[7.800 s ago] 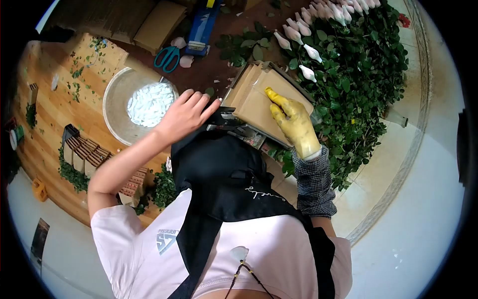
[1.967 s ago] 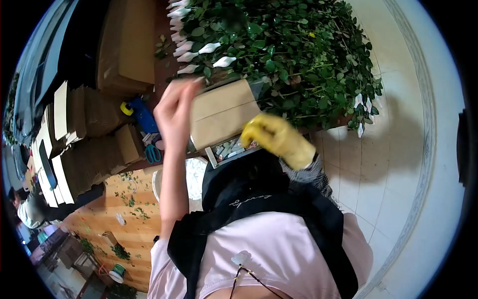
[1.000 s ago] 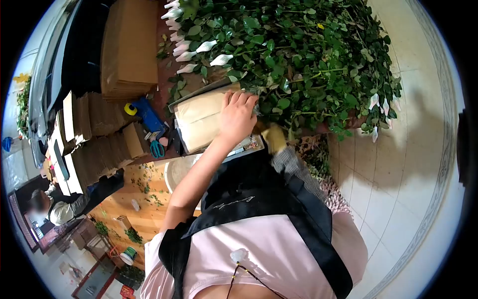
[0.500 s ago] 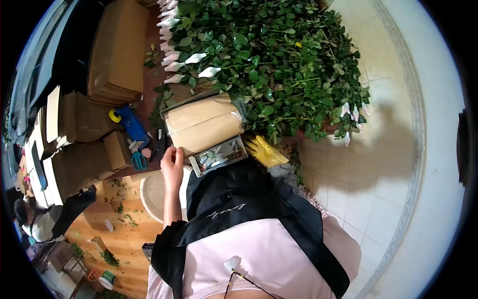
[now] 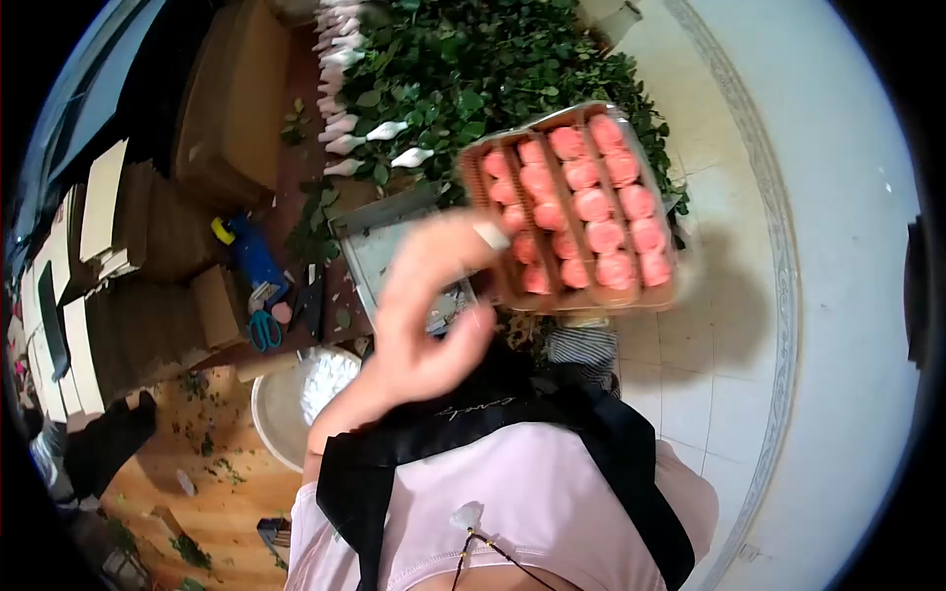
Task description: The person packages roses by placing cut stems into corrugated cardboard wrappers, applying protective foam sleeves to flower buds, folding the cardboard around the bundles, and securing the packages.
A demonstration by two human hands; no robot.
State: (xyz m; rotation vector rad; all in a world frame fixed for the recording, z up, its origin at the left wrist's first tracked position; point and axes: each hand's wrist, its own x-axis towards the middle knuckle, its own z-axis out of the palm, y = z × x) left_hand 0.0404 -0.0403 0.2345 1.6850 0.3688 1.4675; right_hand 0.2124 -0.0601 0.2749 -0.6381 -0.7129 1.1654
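Beside the metal tray (image 5: 382, 254), I should support the pink flower bundle (image 5: 594, 205) evenly and press only its cardboard, my left hand (image 5: 404, 330) having fingers parted near its edge, my right hand hidden, its grip impossible to tell.

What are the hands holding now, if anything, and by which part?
Flower box, seemingly on the right hand at its near edge; grip hidden. Left hand, open and blurred, is by the box's left edge; contact unclear.
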